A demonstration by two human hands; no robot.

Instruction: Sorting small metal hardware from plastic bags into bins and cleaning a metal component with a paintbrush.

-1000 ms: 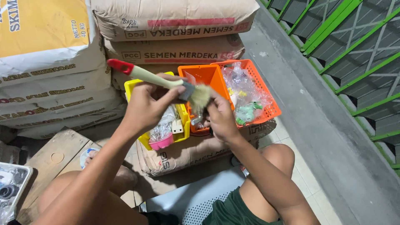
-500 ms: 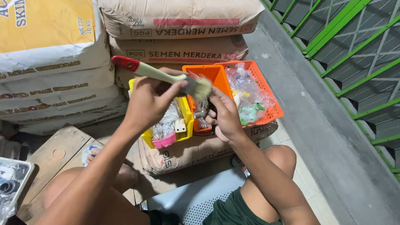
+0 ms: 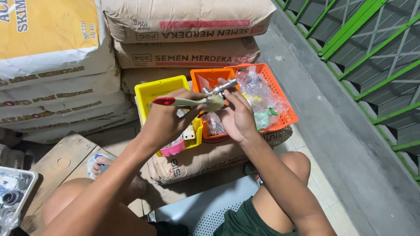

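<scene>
— Your left hand (image 3: 164,120)?
— Clasped around a paintbrush (image 3: 192,102), bristles touching the metal tap (image 3: 218,88).
— Your right hand (image 3: 238,116)?
— Gripping that tap above the orange bin (image 3: 205,78), beside the yellow bin (image 3: 153,89).

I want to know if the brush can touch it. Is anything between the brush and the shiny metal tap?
Nothing visible is. The left hand holds the paintbrush, whose bristles meet the metal tap held in the right hand, above the yellow bin and orange bin.
</scene>
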